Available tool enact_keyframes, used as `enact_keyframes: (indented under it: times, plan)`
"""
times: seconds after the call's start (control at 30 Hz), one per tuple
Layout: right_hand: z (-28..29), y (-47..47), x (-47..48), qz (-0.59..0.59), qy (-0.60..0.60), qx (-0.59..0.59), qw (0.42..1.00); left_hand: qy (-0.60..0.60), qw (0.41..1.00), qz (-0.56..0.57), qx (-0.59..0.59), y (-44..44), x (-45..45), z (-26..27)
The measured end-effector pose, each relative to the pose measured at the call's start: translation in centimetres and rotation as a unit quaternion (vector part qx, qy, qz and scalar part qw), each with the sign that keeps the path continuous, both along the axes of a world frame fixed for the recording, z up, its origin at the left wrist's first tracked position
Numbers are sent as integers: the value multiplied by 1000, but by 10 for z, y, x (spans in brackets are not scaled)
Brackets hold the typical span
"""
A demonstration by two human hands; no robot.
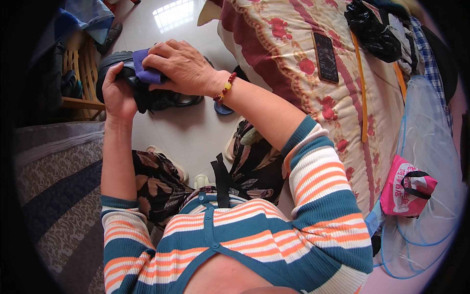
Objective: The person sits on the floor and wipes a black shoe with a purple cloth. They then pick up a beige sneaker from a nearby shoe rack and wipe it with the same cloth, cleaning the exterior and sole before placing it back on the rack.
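My left hand [119, 92] grips a black shoe [114, 60] from below and the side, its thumb raised along the near edge. Pressed against the shoe's upper is a folded purple cloth [147, 68], with the fingers of my right hand [181, 68] closed over it. A beaded bracelet circles the right wrist. Beneath and just right of my hands, more black footwear [180, 101] rests on the tiled floor, partly hidden by the hands and the held shoe.
A bed with a floral cover [306, 66] lies to the right, bearing a phone [325, 57], a black plastic bag [371, 31] and a pink bag [407, 187]. At left are a slatted wooden rack [82, 103] and a patterned padded surface [66, 161]. A blue slipper [223, 109] is on the floor.
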State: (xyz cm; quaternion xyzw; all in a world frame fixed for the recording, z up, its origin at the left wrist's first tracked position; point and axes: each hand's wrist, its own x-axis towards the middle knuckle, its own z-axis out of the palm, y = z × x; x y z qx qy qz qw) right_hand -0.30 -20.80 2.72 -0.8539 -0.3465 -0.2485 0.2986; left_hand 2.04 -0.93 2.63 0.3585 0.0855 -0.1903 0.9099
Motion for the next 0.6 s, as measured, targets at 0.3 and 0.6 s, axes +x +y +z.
enact_keyframes:
  times: [0.3,0.6]
  plan:
    - [2,-18,31,-80,-119,62,988,-136,949,-151,-241,12,12,-8]
    - [13,24,19,-57,-42,242,968,-126,974,-113,-148,-2,2,-30]
